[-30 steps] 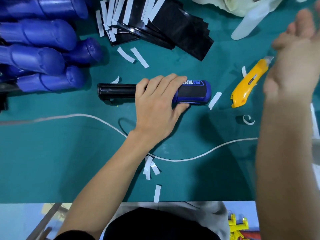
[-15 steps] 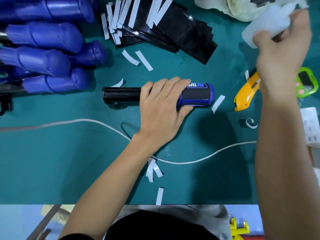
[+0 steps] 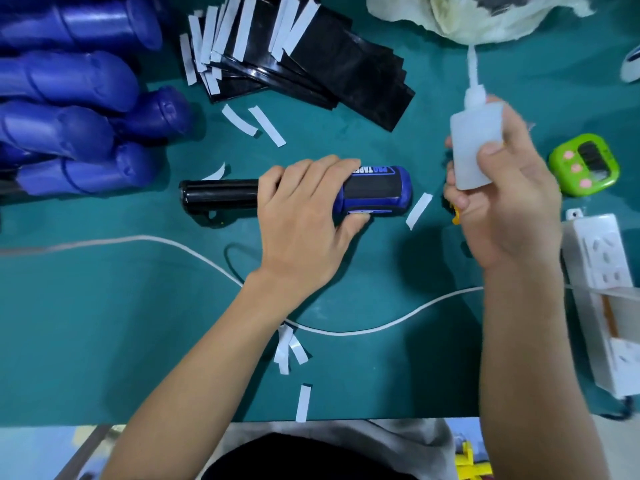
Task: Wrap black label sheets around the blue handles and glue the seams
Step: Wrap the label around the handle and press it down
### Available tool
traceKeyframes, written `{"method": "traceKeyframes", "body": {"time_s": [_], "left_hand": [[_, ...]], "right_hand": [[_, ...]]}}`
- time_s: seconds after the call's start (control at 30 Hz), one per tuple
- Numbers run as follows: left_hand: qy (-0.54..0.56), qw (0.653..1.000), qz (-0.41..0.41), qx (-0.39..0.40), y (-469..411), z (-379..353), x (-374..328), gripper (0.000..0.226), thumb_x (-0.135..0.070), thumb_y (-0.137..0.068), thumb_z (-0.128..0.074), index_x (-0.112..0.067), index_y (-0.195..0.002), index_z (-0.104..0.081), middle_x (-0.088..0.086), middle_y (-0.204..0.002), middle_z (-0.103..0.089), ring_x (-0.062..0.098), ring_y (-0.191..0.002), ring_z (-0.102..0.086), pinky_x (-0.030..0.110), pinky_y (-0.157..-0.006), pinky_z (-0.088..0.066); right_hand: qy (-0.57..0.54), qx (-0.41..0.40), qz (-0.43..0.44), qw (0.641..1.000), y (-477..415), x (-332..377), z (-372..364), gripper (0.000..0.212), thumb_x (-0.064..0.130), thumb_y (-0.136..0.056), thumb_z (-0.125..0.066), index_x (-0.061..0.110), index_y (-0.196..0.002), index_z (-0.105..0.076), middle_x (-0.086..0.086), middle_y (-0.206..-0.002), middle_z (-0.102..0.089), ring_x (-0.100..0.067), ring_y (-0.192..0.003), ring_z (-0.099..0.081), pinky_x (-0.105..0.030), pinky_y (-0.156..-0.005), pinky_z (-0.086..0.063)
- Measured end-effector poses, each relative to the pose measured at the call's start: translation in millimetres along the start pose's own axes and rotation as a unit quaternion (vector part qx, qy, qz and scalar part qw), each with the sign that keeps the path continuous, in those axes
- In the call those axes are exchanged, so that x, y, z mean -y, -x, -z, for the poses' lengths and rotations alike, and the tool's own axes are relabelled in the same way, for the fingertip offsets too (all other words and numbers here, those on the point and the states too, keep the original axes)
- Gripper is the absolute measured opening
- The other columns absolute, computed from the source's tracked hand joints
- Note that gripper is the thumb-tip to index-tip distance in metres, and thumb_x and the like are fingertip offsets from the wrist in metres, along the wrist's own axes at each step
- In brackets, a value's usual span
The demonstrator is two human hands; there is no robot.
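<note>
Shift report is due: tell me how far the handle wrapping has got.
Done: one black label sits on the handle. In hand: the left hand grips that handle and the right hand holds the glue bottle, nozzle pointing away, so the seam looks not yet glued. Left: the pile of bare blue handles and the stack of black sheets.
</note>
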State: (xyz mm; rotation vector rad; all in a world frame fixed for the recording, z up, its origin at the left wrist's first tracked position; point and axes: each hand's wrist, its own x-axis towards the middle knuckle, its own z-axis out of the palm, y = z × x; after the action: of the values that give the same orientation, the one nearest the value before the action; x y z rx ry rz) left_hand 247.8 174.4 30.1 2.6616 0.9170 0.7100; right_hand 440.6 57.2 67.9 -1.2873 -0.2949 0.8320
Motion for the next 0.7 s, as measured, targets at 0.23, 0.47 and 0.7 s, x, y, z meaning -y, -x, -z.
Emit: {"method": "traceKeyframes", "body": {"time_s": [0.23,0.47,0.7], "left_hand": [[-0.003,1.0,0.0,0.008,-2.4,0.8,-0.1,0.051,-0.058,-0.093,-0.068,-0.022,-0.129,-0.068,-0.007,-0.128,-0.068,0.02,-0.113,-0.059,0.036,-0.101,-0.029],[0.001,1.0,0.0,0.006,-0.8,1.2,-2.1,0.053,-0.058,-0.092,-0.07,-0.021,-0.13,-0.068,-0.007,-0.129,-0.068,0.021,-0.113,-0.059,0.036,-0.102,-0.029],[-0.001,1.0,0.002,0.004,-0.4,0.4,-1.7,0.053,-0.059,-0.093,-0.068,-0.021,-0.131,-0.068,-0.007,-0.129,-0.068,0.02,-0.114,-0.059,0.036,-0.102,-0.029]], "right_hand": [[-0.021,0.05,-0.008,0.998,0.0,-4.0,3.0,0.024,0.021,-0.075,-0.07,0.024,-0.094,-0.058,-0.006,-0.087,-0.044,-0.025,-0.065,-0.019,-0.028,-0.054,-0.019],[-0.175,0.029,-0.029,0.984,2.7,-6.6,5.1,0.02,0.019,-0.077,-0.062,0.019,-0.097,-0.066,0.002,-0.08,-0.05,-0.017,-0.066,-0.034,-0.031,-0.065,-0.027],[-0.257,0.066,-0.061,0.962,2.9,1.2,6.1,0.033,0.016,-0.079,-0.054,0.019,-0.101,-0.078,-0.001,-0.089,-0.061,-0.018,-0.074,-0.049,-0.026,-0.067,-0.044]]}}
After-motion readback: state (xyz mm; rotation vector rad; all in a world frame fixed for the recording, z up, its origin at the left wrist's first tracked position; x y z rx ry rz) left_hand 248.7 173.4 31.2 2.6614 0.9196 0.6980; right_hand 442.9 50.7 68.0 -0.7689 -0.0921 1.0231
